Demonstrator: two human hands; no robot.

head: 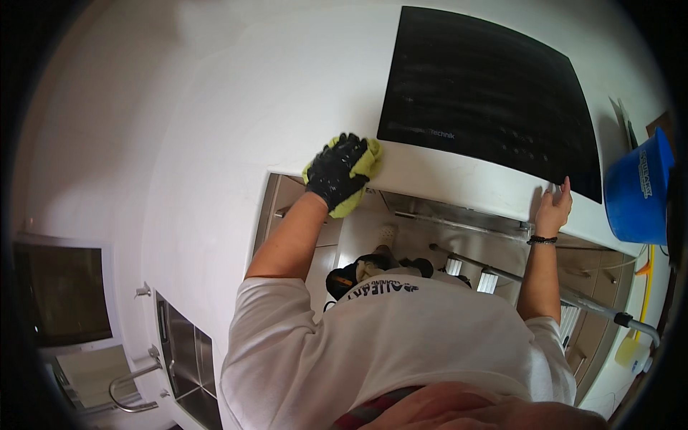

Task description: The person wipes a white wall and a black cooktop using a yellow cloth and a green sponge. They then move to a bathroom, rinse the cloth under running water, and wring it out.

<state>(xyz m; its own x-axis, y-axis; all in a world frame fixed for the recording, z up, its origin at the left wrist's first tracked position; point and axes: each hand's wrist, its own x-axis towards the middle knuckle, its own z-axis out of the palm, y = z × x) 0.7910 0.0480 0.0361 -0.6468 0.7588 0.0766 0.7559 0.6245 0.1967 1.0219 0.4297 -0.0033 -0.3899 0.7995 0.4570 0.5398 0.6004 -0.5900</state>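
Note:
My left hand (337, 169), in a wet-looking black glove, presses a yellow-green cloth (371, 161) against the front edge of the white countertop (226, 123). Part of the cloth hangs over that edge. Just to the right lies the near left corner of a black glass cooktop (484, 91), which has faint streaks on its surface. My right hand (555, 208) is bare, with a dark bracelet at the wrist. It rests at the counter's front edge, the fingers apart and one fingertip at the cooktop's near rim. Nothing shows in it.
A blue bucket (637, 188) stands right of the cooktop. Below the counter is an oven with a bar handle (462, 224). A metal ladder rail (586, 303) runs beside my right arm. At lower left are a steel sink (188, 349) and faucet (131, 376); a yellowish bottle (631, 352) sits lower right.

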